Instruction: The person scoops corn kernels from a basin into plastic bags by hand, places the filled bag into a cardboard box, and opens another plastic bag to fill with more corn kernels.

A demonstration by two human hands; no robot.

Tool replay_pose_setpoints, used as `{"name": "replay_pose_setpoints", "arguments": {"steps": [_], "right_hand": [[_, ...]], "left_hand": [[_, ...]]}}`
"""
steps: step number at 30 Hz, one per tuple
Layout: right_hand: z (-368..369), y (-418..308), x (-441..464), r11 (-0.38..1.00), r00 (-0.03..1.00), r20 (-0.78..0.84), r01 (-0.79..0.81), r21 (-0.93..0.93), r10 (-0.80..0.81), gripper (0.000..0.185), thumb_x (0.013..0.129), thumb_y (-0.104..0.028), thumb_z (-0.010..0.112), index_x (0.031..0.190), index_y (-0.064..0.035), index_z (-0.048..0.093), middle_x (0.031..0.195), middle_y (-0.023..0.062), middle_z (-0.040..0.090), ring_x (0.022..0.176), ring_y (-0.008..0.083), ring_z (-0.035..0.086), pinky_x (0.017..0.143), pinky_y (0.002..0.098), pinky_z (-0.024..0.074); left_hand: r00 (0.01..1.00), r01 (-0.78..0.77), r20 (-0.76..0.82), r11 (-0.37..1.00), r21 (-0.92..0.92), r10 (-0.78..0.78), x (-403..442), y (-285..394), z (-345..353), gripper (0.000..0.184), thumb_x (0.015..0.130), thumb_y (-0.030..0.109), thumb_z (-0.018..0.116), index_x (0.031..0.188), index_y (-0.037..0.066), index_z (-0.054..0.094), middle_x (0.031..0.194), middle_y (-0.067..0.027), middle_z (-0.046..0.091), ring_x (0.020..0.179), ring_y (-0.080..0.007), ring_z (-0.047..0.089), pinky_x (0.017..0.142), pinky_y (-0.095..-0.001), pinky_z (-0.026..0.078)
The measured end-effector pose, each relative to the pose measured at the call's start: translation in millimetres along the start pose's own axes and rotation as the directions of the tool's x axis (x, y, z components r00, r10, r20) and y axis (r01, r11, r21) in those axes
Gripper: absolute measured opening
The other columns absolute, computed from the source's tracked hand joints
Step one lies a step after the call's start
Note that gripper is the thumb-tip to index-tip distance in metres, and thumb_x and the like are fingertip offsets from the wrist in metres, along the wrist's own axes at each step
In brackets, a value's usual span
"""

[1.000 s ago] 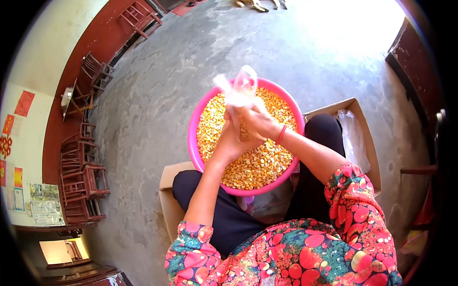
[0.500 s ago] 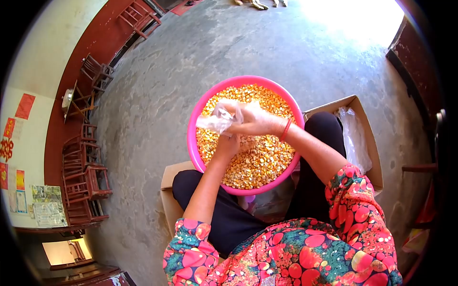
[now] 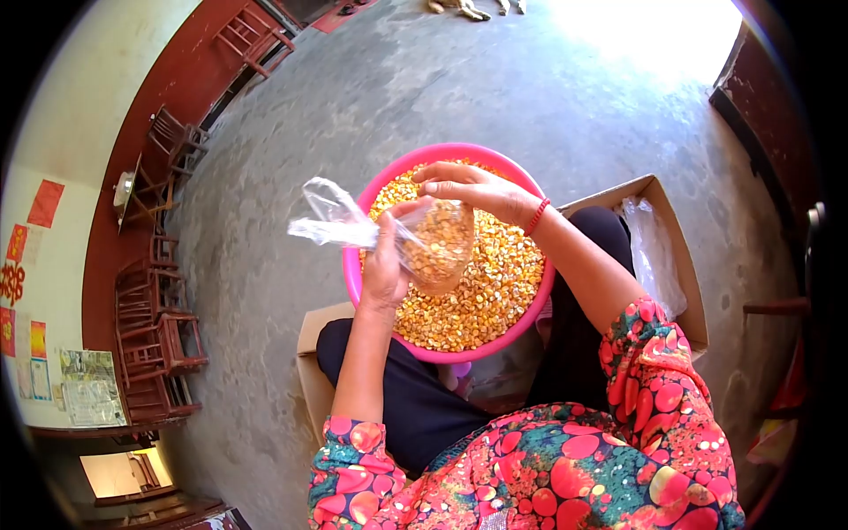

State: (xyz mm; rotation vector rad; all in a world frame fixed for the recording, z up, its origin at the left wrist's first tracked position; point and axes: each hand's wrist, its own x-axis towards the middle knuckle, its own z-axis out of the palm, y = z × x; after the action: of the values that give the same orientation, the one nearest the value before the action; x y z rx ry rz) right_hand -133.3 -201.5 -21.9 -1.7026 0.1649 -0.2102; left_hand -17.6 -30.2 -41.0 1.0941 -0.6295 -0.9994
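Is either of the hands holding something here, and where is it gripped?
The left hand holds a clear bag of corn by its gathered neck; whether the right hand touches it cannot be told.

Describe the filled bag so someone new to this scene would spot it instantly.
Start at the big pink basin of corn kernels. Above its left part, the left hand holds a clear bag. Unlike the whitish plastic in the cardboard box at right, it bulges with kernels.
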Motion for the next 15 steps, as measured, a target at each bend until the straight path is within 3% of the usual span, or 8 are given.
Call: {"name": "replay_pose_setpoints", "arguments": {"steps": [3, 4, 6, 7, 10, 13, 15], "right_hand": [[3.1, 3.8, 2.2, 0.952, 0.995, 0.089, -0.069, 0.299, 0.044, 0.058, 0.086, -0.041, 0.059, 0.131, -0.0075, 0.046, 0.125, 0.0045, 0.052, 0.118, 0.0154, 0.046, 0.095, 0.0330, 0.0402], [7.5, 8.9, 3.9, 0.952, 0.995, 0.090, -0.067, 0.300, 0.042, 0.058, 0.086, -0.041, 0.059, 0.131, -0.0075, 0.046, 0.125, 0.0045, 0.052, 0.118, 0.0154, 0.046, 0.095, 0.0330, 0.0402], [18.6, 15.2, 2.5, 0.854, 0.995, 0.094, -0.077, 0.515, 0.033, 0.068, 0.083, -0.040, 0.064, 0.136, -0.0077, 0.038, 0.127, 0.0058, 0.050, 0.121, 0.0170, 0.044, 0.096, 0.0356, 0.0402], [22.3, 9.3, 2.3, 0.842, 0.987, 0.162, -0.103, 0.529, 0.019, 0.074, 0.079, -0.039, 0.069, 0.137, -0.0095, 0.033, 0.128, 0.0088, 0.048, 0.122, 0.0201, 0.044, 0.097, 0.0397, 0.0422], [34.3, 15.1, 1.9, 0.848, 0.987, 0.158, -0.096, 0.522, 0.015, 0.084, 0.074, -0.041, 0.074, 0.138, -0.0100, 0.029, 0.127, 0.0096, 0.049, 0.121, 0.0204, 0.045, 0.095, 0.0393, 0.0434], [42.5, 23.5, 6.8, 0.921, 0.993, 0.114, -0.039, 0.387, -0.006, 0.083, 0.071, -0.035, 0.078, 0.134, -0.0068, 0.034, 0.122, 0.0089, 0.052, 0.114, 0.0189, 0.049, 0.094, 0.0344, 0.0428], [47.5, 25.7, 6.6, 0.920, 0.997, 0.071, -0.015, 0.392, -0.014, 0.080, 0.071, -0.033, 0.078, 0.133, -0.0052, 0.035, 0.121, 0.0093, 0.053, 0.113, 0.0184, 0.050, 0.095, 0.0331, 0.0416]], "left_hand": [[0.991, -0.063, -0.131, 0.980, -0.189, 0.039, -3.6, 9.8, -2.9, 0.037, 0.098, 0.037, 0.041, 0.110, 0.004, 0.053, 0.120, -0.0160, 0.057, 0.111, -0.0264, 0.055, 0.097, -0.0400, 0.044], [0.990, -0.064, -0.132, 0.980, -0.187, 0.040, -3.7, 9.8, -5.9, 0.037, 0.098, 0.037, 0.041, 0.110, 0.004, 0.053, 0.120, -0.0160, 0.057, 0.111, -0.0264, 0.055, 0.097, -0.0400, 0.044], [0.970, -0.150, -0.230, 0.948, -0.281, 0.085, -2.8, 7.5, -12.2, 0.035, 0.097, 0.035, 0.043, 0.108, 0.004, 0.055, 0.120, -0.0161, 0.057, 0.111, -0.0268, 0.055, 0.098, -0.0414, 0.044], [0.962, -0.161, -0.261, 0.942, -0.293, 0.083, -2.5, 8.9, -13.9, 0.032, 0.097, 0.034, 0.044, 0.105, 0.005, 0.056, 0.118, -0.0159, 0.058, 0.110, -0.0270, 0.055, 0.097, -0.0423, 0.044], [0.952, -0.191, -0.288, 0.941, -0.278, 0.108, -2.5, 6.8, -19.3, 0.032, 0.097, 0.034, 0.043, 0.105, 0.005, 0.056, 0.116, -0.0155, 0.059, 0.109, -0.0268, 0.056, 0.095, -0.0422, 0.045], [0.933, -0.158, -0.357, 0.941, -0.300, 0.043, -2.6, 2.1, -26.4, 0.033, 0.098, 0.034, 0.041, 0.105, 0.005, 0.055, 0.113, -0.0152, 0.060, 0.106, -0.0266, 0.057, 0.093, -0.0416, 0.047], [0.931, -0.112, -0.364, 0.947, -0.301, -0.006, -1.4, -0.1, -28.5, 0.033, 0.098, 0.034, 0.040, 0.106, 0.005, 0.054, 0.112, -0.0152, 0.060, 0.104, -0.0265, 0.058, 0.092, -0.0411, 0.048]]}}
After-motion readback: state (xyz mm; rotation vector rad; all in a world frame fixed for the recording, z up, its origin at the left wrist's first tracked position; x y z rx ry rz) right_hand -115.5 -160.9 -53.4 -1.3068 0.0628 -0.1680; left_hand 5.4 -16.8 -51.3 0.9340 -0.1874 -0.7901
